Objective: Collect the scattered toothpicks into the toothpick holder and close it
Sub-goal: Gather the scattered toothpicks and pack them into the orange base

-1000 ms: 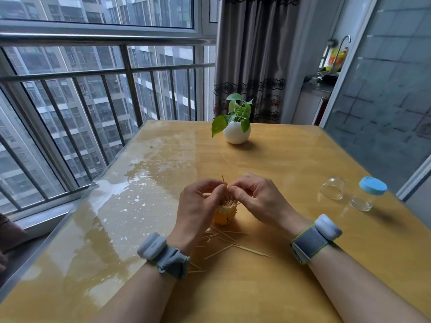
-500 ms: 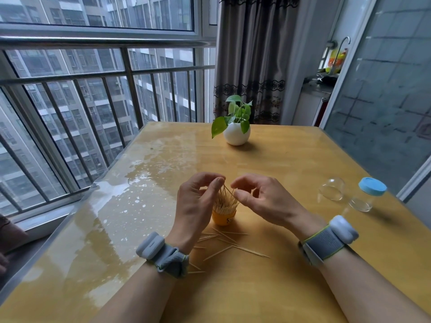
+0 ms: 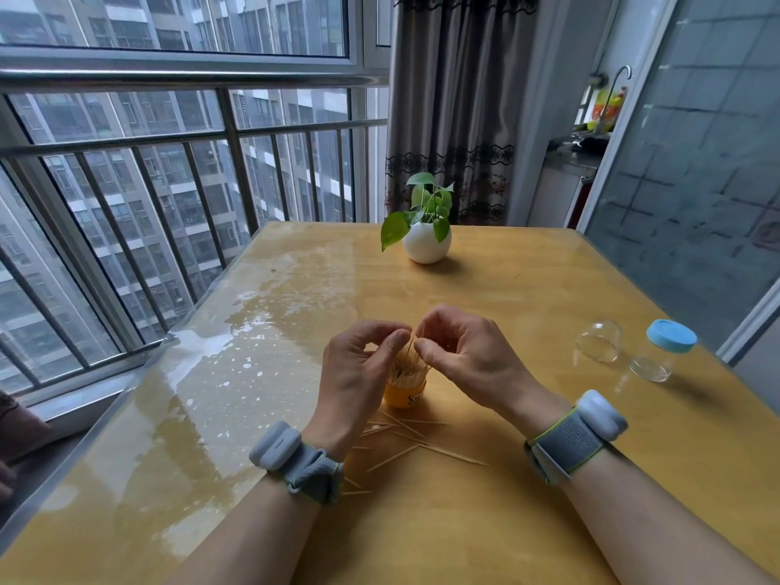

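Lifting off the bundle they were pressing a second ago, both hands now sit higher, at the tips of the standing toothpicks [image 3: 408, 364], which fan out of the orange toothpick holder [image 3: 404, 394] in the middle of the desk [image 3: 527, 521]. The right hand [image 3: 464, 358] has thumb and forefinger pinched on the tips. The left hand [image 3: 358, 373] is curled with its thumb against them, though I cannot tell whether it grips any. That batch looks to be in, yet loose toothpicks [image 3: 426, 447] lie scattered on the person's side of the holder, so more gathering remains. A clear dome [image 3: 599, 342], likely the cover, waits well apart to the right beside a blue-capped jar [image 3: 669, 352]. A dark mark on the holder is too small to read; no other writing shows.
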`<state>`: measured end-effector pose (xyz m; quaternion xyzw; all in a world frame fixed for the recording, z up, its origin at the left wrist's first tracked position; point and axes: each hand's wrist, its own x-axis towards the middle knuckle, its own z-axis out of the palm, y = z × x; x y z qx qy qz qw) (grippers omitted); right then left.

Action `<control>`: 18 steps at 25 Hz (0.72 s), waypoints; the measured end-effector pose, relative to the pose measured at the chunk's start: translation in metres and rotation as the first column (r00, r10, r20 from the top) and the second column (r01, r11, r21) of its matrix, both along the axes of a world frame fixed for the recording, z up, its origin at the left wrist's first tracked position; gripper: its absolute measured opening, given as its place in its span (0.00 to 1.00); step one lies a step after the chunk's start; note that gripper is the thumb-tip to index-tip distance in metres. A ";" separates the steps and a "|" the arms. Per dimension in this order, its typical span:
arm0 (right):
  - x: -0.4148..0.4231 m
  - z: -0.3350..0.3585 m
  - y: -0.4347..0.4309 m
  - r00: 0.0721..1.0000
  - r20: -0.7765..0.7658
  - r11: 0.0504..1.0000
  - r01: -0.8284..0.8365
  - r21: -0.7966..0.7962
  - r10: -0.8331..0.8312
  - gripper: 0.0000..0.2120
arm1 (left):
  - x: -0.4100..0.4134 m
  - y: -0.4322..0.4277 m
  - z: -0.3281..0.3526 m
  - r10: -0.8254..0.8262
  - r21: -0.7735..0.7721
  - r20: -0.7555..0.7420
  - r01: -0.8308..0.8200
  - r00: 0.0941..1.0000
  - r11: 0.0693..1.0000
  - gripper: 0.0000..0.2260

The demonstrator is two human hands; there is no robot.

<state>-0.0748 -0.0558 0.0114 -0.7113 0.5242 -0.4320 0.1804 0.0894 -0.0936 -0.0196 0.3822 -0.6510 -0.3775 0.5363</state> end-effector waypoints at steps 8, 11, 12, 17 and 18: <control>-0.002 -0.007 0.000 0.917 -0.398 0.997 0.007 -0.077 -0.037 0.11 | 0.003 0.001 -0.006 -0.053 -0.042 0.193 0.063 0.980 0.997 0.16; -0.004 0.009 0.006 0.862 -0.503 0.998 0.032 -0.061 -0.059 0.14 | 0.009 0.006 -0.002 -0.138 -0.042 0.373 0.166 0.917 0.985 0.22; -0.007 0.019 0.011 0.867 -0.495 0.999 0.043 -0.031 -0.053 0.14 | 0.013 0.007 0.002 -0.134 -0.035 0.363 0.157 0.922 0.987 0.23; -0.004 0.023 0.027 0.712 -0.662 0.874 0.145 0.464 0.234 0.13 | 0.049 0.012 0.018 0.075 -0.108 0.539 -0.019 0.839 0.994 0.17; 0.004 0.016 0.028 0.685 -0.686 0.859 0.175 0.480 0.244 0.15 | 0.055 0.016 0.018 0.060 -0.104 0.662 0.012 0.748 0.995 0.15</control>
